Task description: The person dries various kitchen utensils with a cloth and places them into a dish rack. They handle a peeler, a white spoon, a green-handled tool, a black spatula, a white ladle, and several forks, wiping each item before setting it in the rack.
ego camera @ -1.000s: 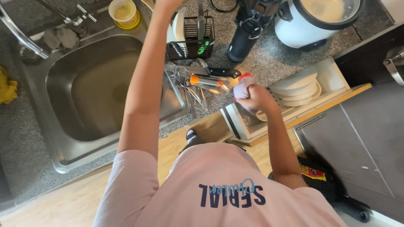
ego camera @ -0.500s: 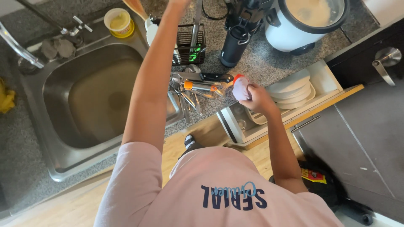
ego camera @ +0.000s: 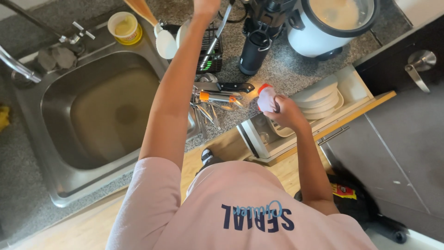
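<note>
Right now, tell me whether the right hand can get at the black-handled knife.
Likely reachable: the knife lies close beside the right hand with nothing between. But the hand is clamped on a white bottle, so not free.

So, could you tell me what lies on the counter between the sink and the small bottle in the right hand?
In the head view, a pile of utensils, including a black-handled knife, lies between the sink and the small bottle held by the right hand.
</note>
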